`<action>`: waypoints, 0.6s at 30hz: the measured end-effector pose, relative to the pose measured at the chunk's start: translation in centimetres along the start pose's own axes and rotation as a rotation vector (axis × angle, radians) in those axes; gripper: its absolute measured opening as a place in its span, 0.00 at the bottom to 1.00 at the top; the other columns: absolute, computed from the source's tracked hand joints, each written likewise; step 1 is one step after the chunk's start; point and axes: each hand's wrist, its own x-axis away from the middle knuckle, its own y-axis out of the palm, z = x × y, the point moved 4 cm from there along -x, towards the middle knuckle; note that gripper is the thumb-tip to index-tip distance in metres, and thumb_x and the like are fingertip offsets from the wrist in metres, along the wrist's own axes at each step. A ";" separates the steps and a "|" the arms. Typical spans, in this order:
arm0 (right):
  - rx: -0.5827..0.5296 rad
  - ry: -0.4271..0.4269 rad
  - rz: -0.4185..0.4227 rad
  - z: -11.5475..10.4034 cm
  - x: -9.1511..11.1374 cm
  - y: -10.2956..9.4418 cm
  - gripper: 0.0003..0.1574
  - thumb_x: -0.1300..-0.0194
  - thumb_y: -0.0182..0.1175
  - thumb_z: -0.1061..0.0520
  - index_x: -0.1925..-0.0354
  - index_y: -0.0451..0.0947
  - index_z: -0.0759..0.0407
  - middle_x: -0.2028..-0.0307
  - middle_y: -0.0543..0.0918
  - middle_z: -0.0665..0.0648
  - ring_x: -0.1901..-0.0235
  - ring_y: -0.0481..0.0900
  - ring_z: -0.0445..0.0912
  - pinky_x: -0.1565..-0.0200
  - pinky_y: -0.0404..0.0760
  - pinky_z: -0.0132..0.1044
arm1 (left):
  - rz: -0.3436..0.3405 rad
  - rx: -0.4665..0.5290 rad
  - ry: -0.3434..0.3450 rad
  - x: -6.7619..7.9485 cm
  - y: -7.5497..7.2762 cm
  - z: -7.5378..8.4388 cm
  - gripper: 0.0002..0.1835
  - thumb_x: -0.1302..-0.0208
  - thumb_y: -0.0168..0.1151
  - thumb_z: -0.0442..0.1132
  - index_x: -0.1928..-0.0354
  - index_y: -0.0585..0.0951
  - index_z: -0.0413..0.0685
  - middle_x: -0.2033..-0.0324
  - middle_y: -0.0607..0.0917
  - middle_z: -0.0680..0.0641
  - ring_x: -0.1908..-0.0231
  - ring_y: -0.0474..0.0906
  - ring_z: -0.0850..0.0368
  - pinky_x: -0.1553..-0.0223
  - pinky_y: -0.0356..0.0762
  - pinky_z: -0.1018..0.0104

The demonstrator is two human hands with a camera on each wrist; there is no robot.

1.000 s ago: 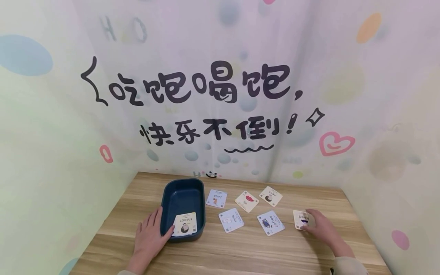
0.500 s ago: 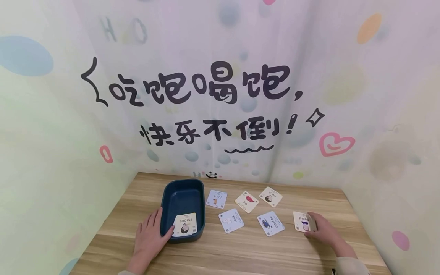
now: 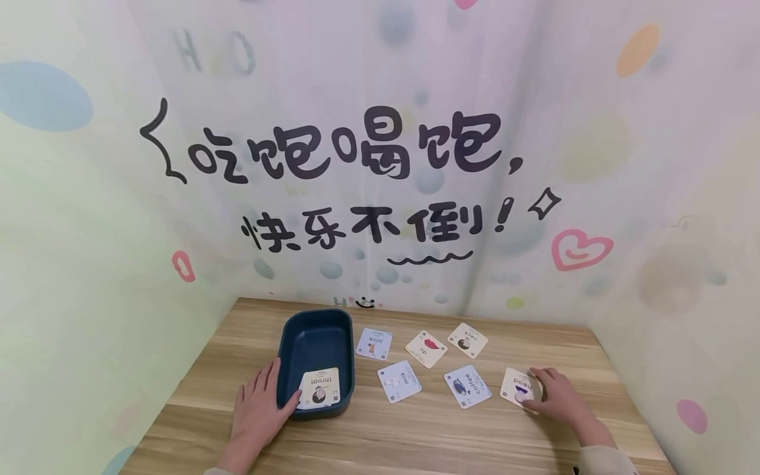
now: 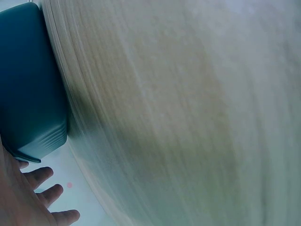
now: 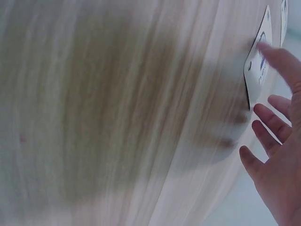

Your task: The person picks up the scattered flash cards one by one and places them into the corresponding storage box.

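In the head view, my right hand (image 3: 558, 396) holds the square "head" card (image 3: 521, 388) by its right side, with thumb and index finger at its edges. The right wrist view shows the thumb reaching onto the card (image 5: 258, 66) and the other fingers spread beside it. My left hand (image 3: 258, 406) rests against the left wall of a dark blue box (image 3: 351, 369), its thumb over the rim near a "throat" card (image 3: 320, 388) inside. The left wrist view has the left hand's fingers (image 4: 51, 194) straight and spread beyond the box (image 4: 28, 80).
Between box and right hand lie a "juice" card (image 3: 374, 343), a "milk" card (image 3: 400, 380), a "lip" card (image 3: 425, 348), a "neck" card (image 3: 468, 340) and a "coffee" card (image 3: 468, 386). A printed curtain (image 3: 368, 277) stands behind the wooden table (image 3: 386, 442).
The "head" card has turned slightly and shifted a little left, and my right hand's thumb and fingers have changed their place on it. My left hand and the box have stayed still.
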 end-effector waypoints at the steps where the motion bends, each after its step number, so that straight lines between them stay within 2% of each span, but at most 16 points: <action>1: -0.001 0.003 0.002 0.0 0.0 0.1 0.53 0.57 0.78 0.41 0.42 0.74 0.74 0.49 0.79 0.73 0.50 0.77 0.69 0.47 0.76 0.65 | 0.000 0.000 0.000 0.0 0.0 0.0 0.49 0.36 0.56 0.67 0.23 0.57 0.43 0.30 0.67 0.33 0.30 0.61 0.33 0.32 0.55 0.28; 6: 0.015 0.026 -0.014 -0.1 0.3 0.2 0.57 0.61 0.79 0.37 0.43 0.75 0.74 0.49 0.78 0.72 0.50 0.77 0.66 0.47 0.76 0.64 | 0.000 0.000 0.001 0.0 0.0 0.1 0.49 0.36 0.56 0.67 0.24 0.57 0.43 0.30 0.67 0.33 0.30 0.61 0.33 0.32 0.55 0.28; 18: 0.052 0.047 -0.019 -0.7 0.4 -0.1 0.52 0.60 0.78 0.38 0.47 0.77 0.72 0.52 0.79 0.68 0.53 0.76 0.62 0.51 0.79 0.61 | -0.011 0.006 -0.002 0.1 -0.1 0.1 0.49 0.36 0.56 0.66 0.23 0.57 0.43 0.30 0.67 0.32 0.30 0.61 0.32 0.32 0.55 0.27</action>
